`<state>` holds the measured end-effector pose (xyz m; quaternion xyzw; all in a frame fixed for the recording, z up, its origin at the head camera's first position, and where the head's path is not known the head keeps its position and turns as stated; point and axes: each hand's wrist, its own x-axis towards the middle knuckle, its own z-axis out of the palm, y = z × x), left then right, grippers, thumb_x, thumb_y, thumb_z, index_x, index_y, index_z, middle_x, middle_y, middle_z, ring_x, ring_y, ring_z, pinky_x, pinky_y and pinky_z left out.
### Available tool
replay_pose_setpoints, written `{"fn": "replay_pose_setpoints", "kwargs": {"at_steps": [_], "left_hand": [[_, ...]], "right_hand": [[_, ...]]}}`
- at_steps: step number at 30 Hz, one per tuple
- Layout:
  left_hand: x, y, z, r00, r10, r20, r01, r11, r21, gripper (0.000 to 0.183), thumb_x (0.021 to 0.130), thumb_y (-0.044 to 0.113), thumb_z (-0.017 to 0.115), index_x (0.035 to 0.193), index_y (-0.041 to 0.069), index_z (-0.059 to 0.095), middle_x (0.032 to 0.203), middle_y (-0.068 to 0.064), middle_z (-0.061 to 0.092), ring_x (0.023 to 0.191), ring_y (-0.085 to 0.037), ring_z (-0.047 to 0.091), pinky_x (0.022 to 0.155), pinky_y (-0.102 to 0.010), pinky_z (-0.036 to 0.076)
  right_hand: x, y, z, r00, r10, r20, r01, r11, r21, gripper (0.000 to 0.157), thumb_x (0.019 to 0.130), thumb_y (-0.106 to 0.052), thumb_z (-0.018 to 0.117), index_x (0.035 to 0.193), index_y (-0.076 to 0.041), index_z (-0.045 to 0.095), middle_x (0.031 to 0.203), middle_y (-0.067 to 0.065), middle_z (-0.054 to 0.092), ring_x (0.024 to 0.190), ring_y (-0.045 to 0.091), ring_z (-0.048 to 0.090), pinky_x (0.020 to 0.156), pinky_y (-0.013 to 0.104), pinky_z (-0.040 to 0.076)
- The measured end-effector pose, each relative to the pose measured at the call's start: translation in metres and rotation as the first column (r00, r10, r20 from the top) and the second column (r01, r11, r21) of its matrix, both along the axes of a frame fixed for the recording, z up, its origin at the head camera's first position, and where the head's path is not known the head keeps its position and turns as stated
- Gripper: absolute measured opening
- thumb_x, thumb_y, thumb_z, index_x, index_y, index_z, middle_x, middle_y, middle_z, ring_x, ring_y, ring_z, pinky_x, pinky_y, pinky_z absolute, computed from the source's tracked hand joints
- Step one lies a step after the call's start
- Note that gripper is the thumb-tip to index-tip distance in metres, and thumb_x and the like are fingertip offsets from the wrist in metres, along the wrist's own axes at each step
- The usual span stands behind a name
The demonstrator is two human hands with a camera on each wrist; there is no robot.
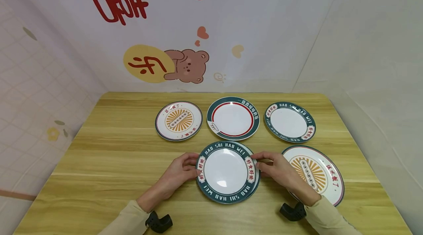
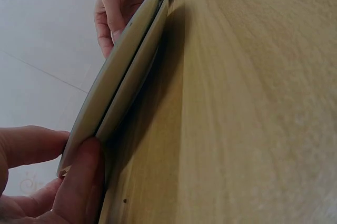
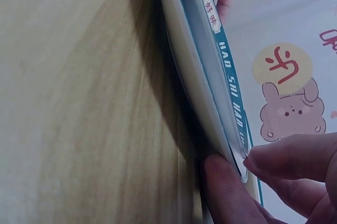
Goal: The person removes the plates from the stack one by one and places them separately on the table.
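Note:
A round plate (image 1: 226, 171) with a dark green lettered rim lies over another plate (image 1: 257, 178), of which only a strip shows at the right. My left hand (image 1: 180, 172) pinches the upper plate's left rim, thumb on one face and fingers on the other. At the opposite side my right hand (image 1: 279, 167) pinches the rim; whether it grips one plate or both I cannot tell. In the left wrist view a narrow gap runs between the upper plate (image 2: 108, 81) and the lower one (image 2: 137, 76).
Along the back of the wooden table (image 1: 109, 154) lie a sunburst plate (image 1: 179, 120), a red-ringed plate (image 1: 232, 118) and a green-rimmed lettered plate (image 1: 290, 122). Another sunburst plate (image 1: 317, 174) lies at the right, partly under my right forearm. A printed cloth (image 1: 264, 44) hangs behind.

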<state>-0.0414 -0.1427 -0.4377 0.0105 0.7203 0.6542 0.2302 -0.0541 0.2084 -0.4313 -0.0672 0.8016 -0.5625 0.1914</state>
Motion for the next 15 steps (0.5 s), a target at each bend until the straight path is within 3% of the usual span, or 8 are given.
{"fn": "replay_pose_setpoints", "kwargs": {"at_steps": [15], "left_hand": [[-0.0016, -0.0013, -0.0037, 1.000, 0.003, 0.005, -0.003, 1.000, -0.003, 0.053, 0.094, 0.003, 0.071, 0.142, -0.008, 0.052, 0.128, -0.020, 0.062, 0.108, -0.025, 0.066, 0.091, -0.031, 0.058]], "right_hand": [[-0.0015, 0.0014, 0.0002, 1.000, 0.021, 0.023, -0.022, 1.000, 0.020, 0.033, 0.101, -0.006, 0.062, 0.133, 0.002, 0.067, 0.139, 0.027, 0.056, 0.111, 0.031, 0.064, 0.081, 0.032, 0.061]]}}
